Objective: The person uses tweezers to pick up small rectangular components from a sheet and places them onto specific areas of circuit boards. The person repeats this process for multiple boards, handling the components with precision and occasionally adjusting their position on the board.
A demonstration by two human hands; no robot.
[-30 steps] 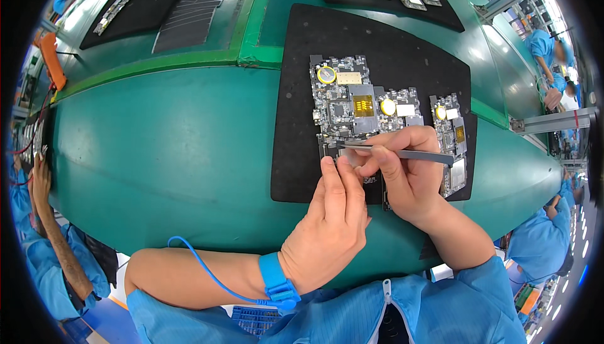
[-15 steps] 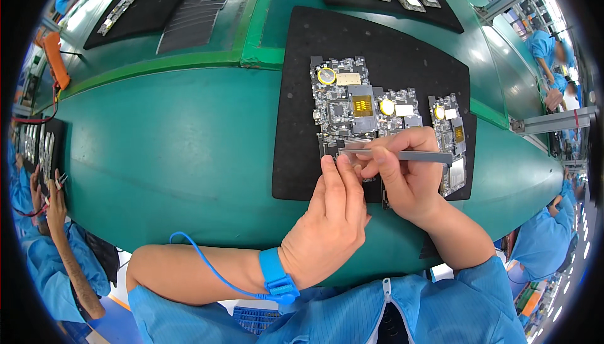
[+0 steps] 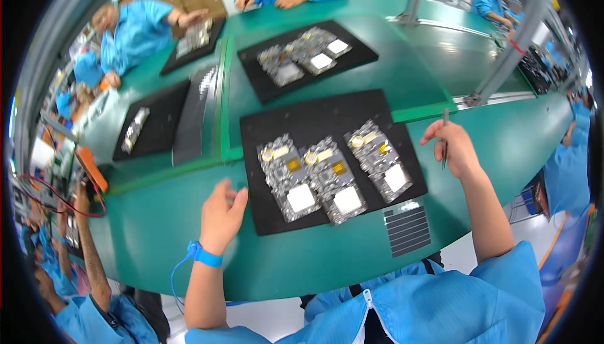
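Note:
Three circuit boards lie side by side on a black foam pad: a left board (image 3: 277,172), a middle board (image 3: 327,177) and a right board (image 3: 375,161). Each carries a round gold coin cell, an amber patch and a white square; the pad (image 3: 340,106) rests on the green table. Beside the pad's left edge my left hand (image 3: 220,218) hovers empty, fingers apart and slightly blurred, a blue strap round its wrist. Off the right edge, my right hand (image 3: 460,154) grips thin grey tweezers (image 3: 445,119), held upright and away from the boards.
A sheet of dark strips (image 3: 408,231) lies near the table's front edge. Beyond a green divider are another black pad with boards (image 3: 251,89) and a pad with one silvery part (image 3: 121,136). A metal post (image 3: 503,61) stands at the right. Co-workers in blue sit around.
My hands have parted from the boards, left hand to the left, right hand to the right with the tweezers. The view has shifted, and the boards and strip sheet now show uncovered.

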